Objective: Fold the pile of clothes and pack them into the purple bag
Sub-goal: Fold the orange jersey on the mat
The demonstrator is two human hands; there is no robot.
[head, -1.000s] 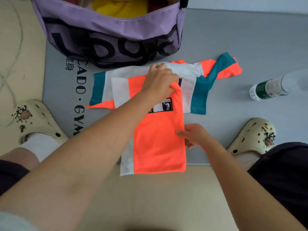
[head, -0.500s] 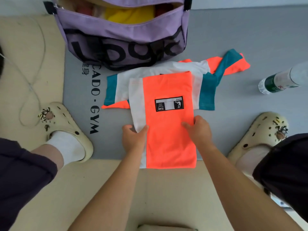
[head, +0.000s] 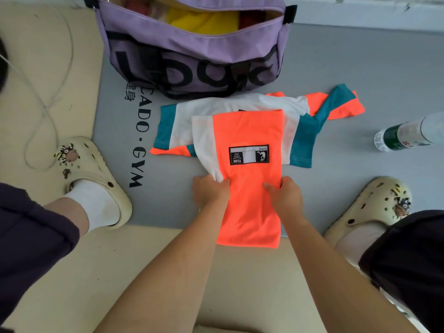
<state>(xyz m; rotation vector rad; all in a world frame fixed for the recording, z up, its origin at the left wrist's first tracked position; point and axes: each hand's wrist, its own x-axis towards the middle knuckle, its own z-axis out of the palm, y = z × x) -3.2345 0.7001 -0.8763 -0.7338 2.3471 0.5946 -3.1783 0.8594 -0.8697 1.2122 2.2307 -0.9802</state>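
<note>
Orange garment [head: 249,179], folded lengthwise into a narrow strip with a white panel along its left edge and a black patch [head: 249,154] face up. It lies on the grey gym mat [head: 360,68], its near end overhanging onto the beige floor [head: 72,272], its far end resting over a white-teal-orange shirt [head: 230,109] spread flat beneath.

Left hand [head: 209,192] grips the strip's left edge, fingers tucked under the white panel, thumb side on top. Right hand [head: 283,195] holds the right edge at the same level, thumb on the cloth; the fingers look curled round the edge, though their tips are hidden. Both grips sit at about mid-length, which reads as set-up for a crosswise fold: holding both edges at one line keeps the layers from sliding apart as the strip doubles over.

Purple bag [head: 192,56] stands unzipped at the mat's far end, just beyond the shirt, yellow cloth [head: 204,19] already inside. Its nearness keeps the carry short.

Judgement: this piece is one or two folds from packing; the shirt beneath is not yet folded.

Also present: a plastic bottle [head: 408,134] lying on the mat at right, cream clogs [head: 93,174] on both feet, a thin cable [head: 48,97] on the floor at left.
</note>
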